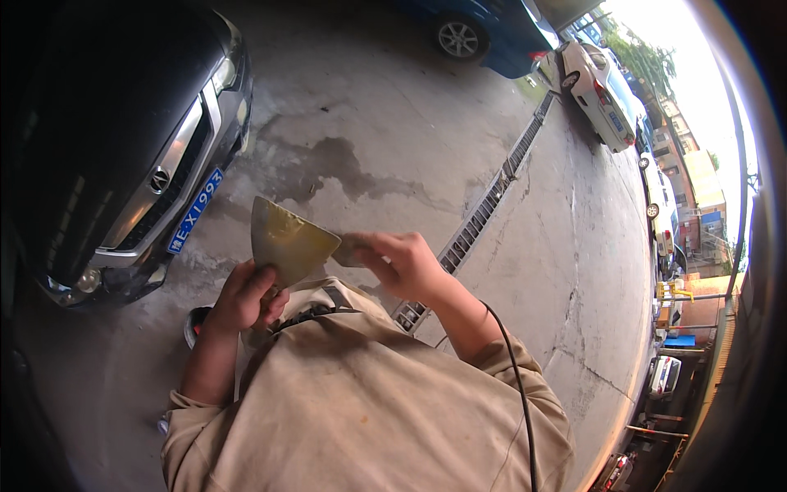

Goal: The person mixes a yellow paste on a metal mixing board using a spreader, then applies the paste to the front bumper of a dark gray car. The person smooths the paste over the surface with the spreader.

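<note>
Wide blade, mid-frame | left fingers are pinching it, right fingers a small scraper | tipping could be spilling yellow paste

I stand over a grey concrete floor, marked ahead of me by a dark, irregular stain and crossed by a slotted drain grating that runs diagonally away toward the upper right. On this floor a black car stands to my left, its nose pointing right, while a dark blue car stands farther ahead. Near the grating's far end I see a white car.
</note>
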Demonstrator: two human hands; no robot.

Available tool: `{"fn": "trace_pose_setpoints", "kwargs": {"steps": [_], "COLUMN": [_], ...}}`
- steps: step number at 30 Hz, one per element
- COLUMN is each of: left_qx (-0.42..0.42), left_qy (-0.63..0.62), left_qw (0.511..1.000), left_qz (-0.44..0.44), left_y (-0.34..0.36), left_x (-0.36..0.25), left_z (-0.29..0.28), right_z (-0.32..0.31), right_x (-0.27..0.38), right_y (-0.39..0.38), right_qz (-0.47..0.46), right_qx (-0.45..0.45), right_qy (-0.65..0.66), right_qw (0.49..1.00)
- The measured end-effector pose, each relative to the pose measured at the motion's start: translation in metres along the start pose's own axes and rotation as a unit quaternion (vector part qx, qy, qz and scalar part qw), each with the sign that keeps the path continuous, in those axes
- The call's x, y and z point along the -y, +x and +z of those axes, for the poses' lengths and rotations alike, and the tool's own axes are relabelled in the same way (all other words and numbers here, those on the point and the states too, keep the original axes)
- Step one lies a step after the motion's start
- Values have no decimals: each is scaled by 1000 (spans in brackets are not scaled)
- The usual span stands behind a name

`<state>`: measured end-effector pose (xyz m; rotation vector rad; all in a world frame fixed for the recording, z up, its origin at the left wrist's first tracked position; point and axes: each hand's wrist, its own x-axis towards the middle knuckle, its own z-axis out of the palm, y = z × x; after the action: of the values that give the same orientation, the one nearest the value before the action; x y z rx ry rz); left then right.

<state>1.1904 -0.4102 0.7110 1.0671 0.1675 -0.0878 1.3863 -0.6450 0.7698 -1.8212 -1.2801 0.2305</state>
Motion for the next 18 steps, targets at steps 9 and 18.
{"fn": "trace_pose_setpoints", "kwargs": {"steps": [9, 18], "left_qx": [100, 120], "left_qy": [-74, -92], "left_qw": [979, 982], "left_qz": [-164, -110], "left_y": [20, 16], "left_x": [0, -6], "left_z": [25, 9], "right_z": [41, 17], "right_x": [-2, -34], "right_y": [35, 16], "right_qz": [303, 258], "right_qx": [26, 47], "right_qy": [496, 687], "right_qw": [814, 678]}}
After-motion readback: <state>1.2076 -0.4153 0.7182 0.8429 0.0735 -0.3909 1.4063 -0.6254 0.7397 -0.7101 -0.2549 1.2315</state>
